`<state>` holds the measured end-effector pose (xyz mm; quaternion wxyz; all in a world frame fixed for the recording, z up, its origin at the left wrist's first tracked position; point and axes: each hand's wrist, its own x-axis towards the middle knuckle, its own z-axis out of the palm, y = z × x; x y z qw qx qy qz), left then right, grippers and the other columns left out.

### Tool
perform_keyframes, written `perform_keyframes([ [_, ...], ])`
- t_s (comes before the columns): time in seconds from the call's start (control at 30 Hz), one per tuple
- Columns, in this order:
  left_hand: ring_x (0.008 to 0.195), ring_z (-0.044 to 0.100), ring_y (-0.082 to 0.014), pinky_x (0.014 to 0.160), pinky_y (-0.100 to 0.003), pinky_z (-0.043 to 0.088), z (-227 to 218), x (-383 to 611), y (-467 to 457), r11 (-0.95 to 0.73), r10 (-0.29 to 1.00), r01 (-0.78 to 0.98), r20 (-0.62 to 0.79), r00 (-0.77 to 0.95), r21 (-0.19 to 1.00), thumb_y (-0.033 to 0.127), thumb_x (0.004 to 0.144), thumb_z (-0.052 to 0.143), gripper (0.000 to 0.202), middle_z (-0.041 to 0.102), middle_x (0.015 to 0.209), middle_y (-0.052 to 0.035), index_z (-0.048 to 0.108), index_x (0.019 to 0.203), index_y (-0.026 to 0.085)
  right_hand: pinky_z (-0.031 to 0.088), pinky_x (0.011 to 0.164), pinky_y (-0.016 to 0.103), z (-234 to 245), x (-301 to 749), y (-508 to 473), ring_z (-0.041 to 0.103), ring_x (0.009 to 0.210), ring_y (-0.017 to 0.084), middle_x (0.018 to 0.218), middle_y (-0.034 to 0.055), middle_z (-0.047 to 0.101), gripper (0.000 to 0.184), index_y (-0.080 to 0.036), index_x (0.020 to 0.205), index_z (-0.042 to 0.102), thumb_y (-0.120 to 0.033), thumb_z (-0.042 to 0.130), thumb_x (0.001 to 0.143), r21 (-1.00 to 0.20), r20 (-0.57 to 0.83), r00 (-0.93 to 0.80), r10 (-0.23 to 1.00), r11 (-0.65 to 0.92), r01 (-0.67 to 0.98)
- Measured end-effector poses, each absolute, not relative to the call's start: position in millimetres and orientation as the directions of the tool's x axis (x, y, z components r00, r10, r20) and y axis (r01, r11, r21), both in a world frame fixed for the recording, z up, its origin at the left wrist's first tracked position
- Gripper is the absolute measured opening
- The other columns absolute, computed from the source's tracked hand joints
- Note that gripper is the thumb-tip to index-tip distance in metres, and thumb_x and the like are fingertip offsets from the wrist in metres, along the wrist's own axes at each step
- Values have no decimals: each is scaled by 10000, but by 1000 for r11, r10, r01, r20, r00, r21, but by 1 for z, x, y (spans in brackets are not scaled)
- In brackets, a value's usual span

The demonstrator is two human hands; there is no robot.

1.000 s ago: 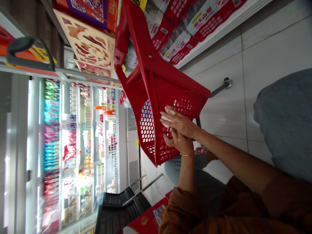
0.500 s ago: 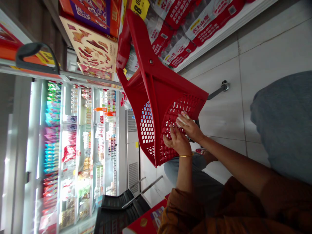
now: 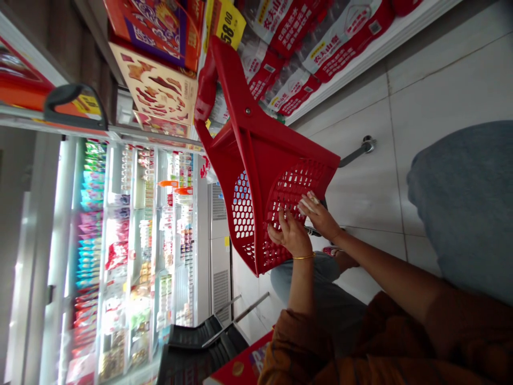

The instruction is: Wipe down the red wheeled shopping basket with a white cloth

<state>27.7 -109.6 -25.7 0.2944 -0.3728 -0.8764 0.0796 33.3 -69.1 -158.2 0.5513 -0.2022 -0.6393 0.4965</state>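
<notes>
Left hand [image 3: 292, 239], with a thin gold bangle [image 3: 303, 257] at the wrist, and right hand [image 3: 318, 215]: apart but close, both at the mesh wall of a red plastic shopping basket [image 3: 256, 144], near its lower corner. Left fingers [image 3: 280, 222] bent against the holes, right fingertips [image 3: 310, 199] near the upper mesh edge (a pale patch at these fingers, too small to tell what it is). Firm clamp or only light touch: not possible to tell. Better handling for such a wall: fingers spread over many holes, pressure shared by both palms, not put on one thin plastic bar. Both forearms reaching forward from orange-brown sleeves [image 3: 288, 347], wrists a little bent. Basket tilted, in the air above the tiled floor [image 3: 449, 96], no support visible, between a lit refrigerated display case [image 3: 140, 240] and red-labelled packs of bottled water [image 3: 320, 43] on a white shelf edge [image 3: 380, 32]. Nearby, a yellow price tag [image 3: 226, 24].
</notes>
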Motion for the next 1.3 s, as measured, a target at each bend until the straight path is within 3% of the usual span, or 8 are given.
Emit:
perform_keyframes([
  [0.37, 1354, 328, -335, 1091, -617, 219, -36, 21, -112, 738, 666, 587, 495, -558, -332, 314, 921, 472, 293, 551, 1348, -102, 661, 1138, 256, 313, 1140, 520, -180, 35, -82, 151, 1437, 243, 1510, 94, 336, 505, -261, 1428, 366, -98, 368, 950, -880, 471, -335, 816, 412, -236],
  [0.63, 1347, 371, -309, 1112, -567, 224, -39, 8, -109, 675, 729, 642, 458, -508, -364, 321, 939, 443, 298, 521, 1377, -124, 669, 1082, 188, 283, 1158, 510, -144, 29, -67, 125, 1445, 234, 1542, 52, 273, 569, -311, 1481, 198, -147, 386, 970, -845, 523, -255, 813, 455, -282],
  [0.87, 1352, 363, -310, 1108, -559, 236, -42, 8, -108, 685, 717, 638, 476, -509, -351, 328, 936, 445, 297, 503, 1392, -132, 664, 1072, 181, 287, 1159, 527, -135, 28, -57, 61, 1452, 236, 1551, 15, 253, 573, -341, 1476, 197, -165, 399, 969, -824, 561, -308, 768, 484, -295],
  [1.07, 1351, 358, -326, 1091, -577, 249, -41, 9, -106, 712, 693, 623, 463, -553, -323, 362, 933, 455, 309, 510, 1381, -148, 662, 1068, 176, 287, 1162, 500, -165, 28, -71, 131, 1445, 236, 1538, 15, 286, 599, -347, 1472, 211, -103, 388, 954, -855, 516, -301, 802, 461, -237],
  [1.3, 1329, 385, -322, 1085, -552, 265, -40, 13, -101, 717, 689, 601, 487, -536, -352, 336, 930, 457, 308, 516, 1377, -137, 673, 1110, 210, 295, 1157, 501, -165, 30, -71, 129, 1445, 233, 1540, 20, 282, 622, -354, 1475, 202, -81, 382, 945, -865, 500, -316, 806, 450, -220],
])
